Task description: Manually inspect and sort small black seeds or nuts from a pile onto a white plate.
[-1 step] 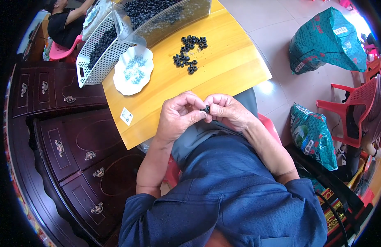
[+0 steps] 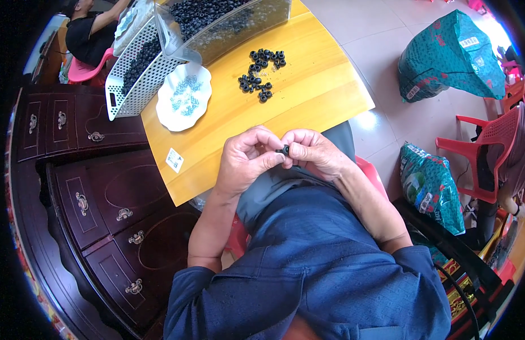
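The left hand point(image 2: 248, 161) and right hand point(image 2: 312, 153) meet fingertip to fingertip just off the near edge of the worktop point(image 2: 307, 96), above the person's lap. Between them sits a small black ring-shaped part point(image 2: 284, 150), dull and rubbery-looking; both grips are clamped on it, thumbs and forefingers pinched together around it from either side.

Beyond the grip, on the smooth, glossy yellow wood, lies a loose cluster of the same small black rings point(image 2: 261, 75). Farther off and to the left of the grip rests a shallow white dish point(image 2: 183, 96) with a wavy rim, holding tiny bluish pieces. Behind it stands a white perforated plastic basket point(image 2: 139, 73) of dark parts, touching a clear plastic bag point(image 2: 228, 20) filled with more black rings.
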`<action>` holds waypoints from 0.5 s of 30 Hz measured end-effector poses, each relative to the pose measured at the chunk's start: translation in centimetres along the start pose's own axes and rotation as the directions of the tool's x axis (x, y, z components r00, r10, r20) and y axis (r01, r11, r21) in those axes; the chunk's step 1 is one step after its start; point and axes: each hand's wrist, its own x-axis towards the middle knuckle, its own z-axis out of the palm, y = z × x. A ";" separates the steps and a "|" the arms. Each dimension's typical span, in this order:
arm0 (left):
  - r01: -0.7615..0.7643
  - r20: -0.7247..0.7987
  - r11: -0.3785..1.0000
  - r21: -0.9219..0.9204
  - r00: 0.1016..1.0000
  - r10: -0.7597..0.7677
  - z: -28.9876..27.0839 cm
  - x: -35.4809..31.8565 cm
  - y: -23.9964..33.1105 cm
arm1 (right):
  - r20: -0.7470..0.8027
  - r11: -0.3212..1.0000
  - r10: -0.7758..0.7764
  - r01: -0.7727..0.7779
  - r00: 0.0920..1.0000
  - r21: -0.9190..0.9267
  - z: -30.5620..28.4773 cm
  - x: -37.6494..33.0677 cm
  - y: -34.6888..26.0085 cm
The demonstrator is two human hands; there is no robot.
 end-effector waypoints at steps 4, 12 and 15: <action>-0.014 -0.043 1.000 0.018 0.999 0.015 0.2 0.0 -0.4 | -0.042 1.000 -0.005 0.005 0.999 0.006 0.0 -0.1 0.1; 0.070 -0.036 0.997 -0.013 0.997 -0.071 -0.3 0.0 -0.2 | -0.069 1.000 0.012 -0.013 0.998 -0.016 0.1 -0.1 -0.1; 0.141 0.014 0.989 -0.050 0.990 -0.140 -1.0 0.1 0.0 | -0.046 0.997 0.030 -0.032 0.999 -0.066 0.1 -0.2 -0.5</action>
